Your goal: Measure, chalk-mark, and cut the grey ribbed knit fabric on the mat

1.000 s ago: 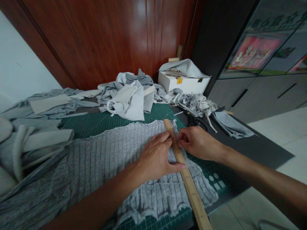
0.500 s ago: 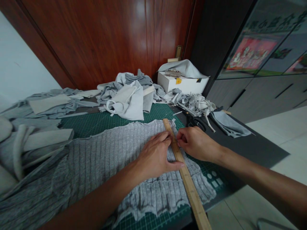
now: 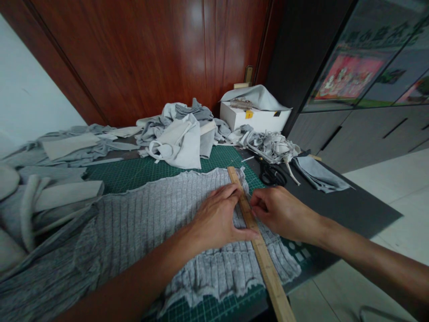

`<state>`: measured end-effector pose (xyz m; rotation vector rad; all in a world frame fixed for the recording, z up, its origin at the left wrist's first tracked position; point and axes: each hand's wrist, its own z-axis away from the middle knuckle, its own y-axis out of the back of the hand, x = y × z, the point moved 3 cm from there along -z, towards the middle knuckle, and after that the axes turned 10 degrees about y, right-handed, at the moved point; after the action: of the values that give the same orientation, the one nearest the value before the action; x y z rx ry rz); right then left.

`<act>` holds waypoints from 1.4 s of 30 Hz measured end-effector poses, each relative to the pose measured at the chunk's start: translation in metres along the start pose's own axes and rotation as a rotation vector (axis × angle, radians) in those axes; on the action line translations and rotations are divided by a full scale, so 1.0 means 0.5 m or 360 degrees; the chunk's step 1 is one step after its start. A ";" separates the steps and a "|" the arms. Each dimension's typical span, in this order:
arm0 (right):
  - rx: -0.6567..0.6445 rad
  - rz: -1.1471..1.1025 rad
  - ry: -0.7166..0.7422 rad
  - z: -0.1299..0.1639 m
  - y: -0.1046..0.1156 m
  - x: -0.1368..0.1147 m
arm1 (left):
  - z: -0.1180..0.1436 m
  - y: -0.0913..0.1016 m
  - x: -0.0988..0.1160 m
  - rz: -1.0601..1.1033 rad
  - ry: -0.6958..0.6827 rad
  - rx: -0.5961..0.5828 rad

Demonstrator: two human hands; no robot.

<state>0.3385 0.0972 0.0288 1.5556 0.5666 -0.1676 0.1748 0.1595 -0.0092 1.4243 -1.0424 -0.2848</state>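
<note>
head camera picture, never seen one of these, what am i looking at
No machine: a person works bare-handed, pictured by a camera on their head looking forward and down. Their left hand lies spread on grey ribbed knit fabric and a long, flat wooden ruler. Their right hand is curled at the ruler's other side; whether it holds anything is hidden. Beneath lies a green gridded mat; behind are a heap of grey and white cloth pieces and scissors with black handles.

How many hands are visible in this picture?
2: the left hand rests on the ribbed cloth and the ruler; the right hand is just right of the ruler.
</note>
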 end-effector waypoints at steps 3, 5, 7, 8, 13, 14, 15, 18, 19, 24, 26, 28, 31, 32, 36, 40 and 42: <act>-0.0006 -0.0042 0.0019 0.024 -0.007 -0.007 | 0.002 -0.001 0.002 -0.0022 -0.0022 0.0021; -0.0016 -0.0075 0.0029 0.048 -0.014 -0.013 | 0.002 -0.001 0.003 -0.0030 -0.0015 0.0032; -0.0020 -0.0105 0.0017 0.074 -0.021 -0.020 | 0.001 0.000 0.003 -0.0038 -0.0004 0.0031; -0.0029 -0.0119 0.0006 0.087 -0.024 -0.022 | 0.001 0.000 0.003 -0.0041 -0.0001 0.0029; -0.0091 -0.0178 -0.0043 0.102 -0.024 -0.021 | -0.001 0.001 0.005 -0.0016 0.0002 0.0014; -0.0091 -0.0188 -0.0047 0.094 -0.020 -0.018 | -0.001 0.002 0.005 -0.0012 0.0005 0.0007; -0.0087 -0.0197 -0.0045 0.083 -0.016 -0.014 | -0.001 0.002 0.005 -0.0013 0.0012 -0.0002; -0.0040 -0.0172 -0.0038 0.042 -0.005 0.002 | -0.001 0.002 0.004 -0.0028 0.0038 -0.0045; -0.0011 -0.0153 -0.0037 0.030 -0.003 0.006 | -0.001 0.001 0.004 -0.0033 0.0040 -0.0058; 0.0041 -0.0110 0.0019 0.031 -0.010 0.003 | 0.000 0.002 0.003 -0.0025 0.0014 -0.0025; 0.0007 -0.0102 0.0032 0.058 -0.019 -0.009 | 0.001 0.002 0.004 -0.0023 0.0010 -0.0009; -0.0031 -0.0091 0.0023 0.087 -0.026 -0.021 | 0.001 0.002 0.006 -0.0019 0.0000 0.0000; -0.0070 -0.0090 0.0013 0.108 -0.031 -0.028 | 0.001 0.002 0.007 -0.0010 -0.0008 0.0005; -0.0070 -0.0096 0.0010 0.109 -0.031 -0.027 | 0.001 0.002 0.007 -0.0011 -0.0003 0.0004; -0.0041 -0.0143 -0.0012 0.109 -0.033 -0.025 | -0.001 0.001 0.005 -0.0023 0.0012 0.0000; -0.0104 -0.0161 -0.0006 0.148 -0.045 -0.040 | -0.001 0.001 0.004 -0.0007 0.0003 -0.0012; -0.0170 -0.0168 0.0000 0.169 -0.048 -0.048 | -0.002 0.001 0.004 -0.0009 0.0014 -0.0025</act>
<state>0.3269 0.0087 0.0111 1.4234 0.6484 -0.2142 0.1761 0.1590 -0.0076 1.4133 -1.0273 -0.2901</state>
